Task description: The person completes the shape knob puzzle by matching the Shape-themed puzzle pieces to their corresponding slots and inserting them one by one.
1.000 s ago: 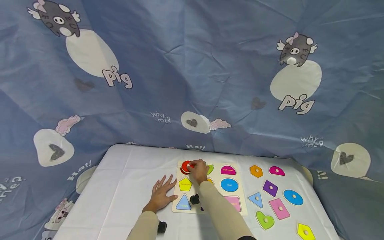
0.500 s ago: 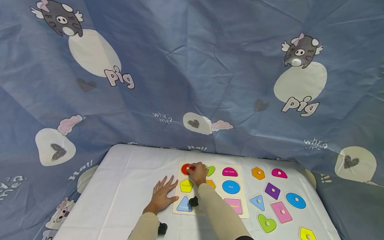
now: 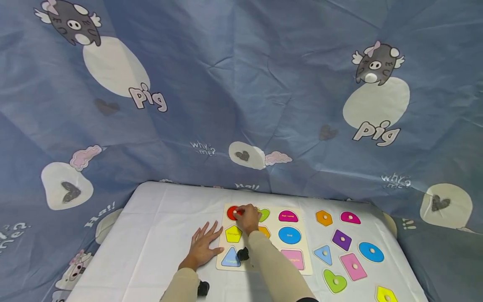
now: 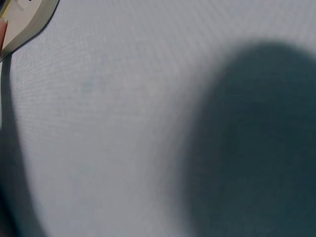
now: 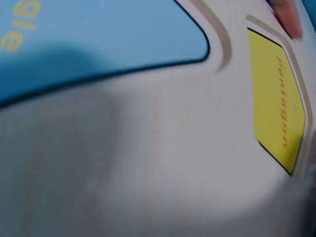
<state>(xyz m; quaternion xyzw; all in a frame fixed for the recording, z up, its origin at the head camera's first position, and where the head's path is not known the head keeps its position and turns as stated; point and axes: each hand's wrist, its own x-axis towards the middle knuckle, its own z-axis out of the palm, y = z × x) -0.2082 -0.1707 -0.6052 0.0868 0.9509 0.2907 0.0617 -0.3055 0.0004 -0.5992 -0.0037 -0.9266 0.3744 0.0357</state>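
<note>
My right hand [image 3: 249, 219] pinches the knob of a red round puzzle piece [image 3: 231, 212], which lies in the top-left spot of a pale puzzle board [image 3: 274, 209]. Its forearm crosses the board and hides part of the middle column. Fingers spread, my left hand [image 3: 203, 246] rests flat on the white cloth, thumb right at the board's left edge. In the left wrist view a fingertip [image 4: 2, 37] shows beside the board's corner [image 4: 32, 19]. The right wrist view looks closely at the blue triangle recess [image 5: 123, 34] and the yellow pentagon recess [image 5: 276, 94].
Right of the board lie several loose knobbed pieces, among them an orange hexagon [image 3: 323, 218], a purple diamond [image 3: 339, 242], a blue oval [image 3: 367, 252], a pink rectangle [image 3: 351, 270] and a green heart [image 3: 331, 283]. A blue patterned curtain [image 3: 241, 105] hangs behind the table.
A second ago the red round piece sat offset above its recess, with a gap showing; now it lines up with it. The left hand stays in place.
</note>
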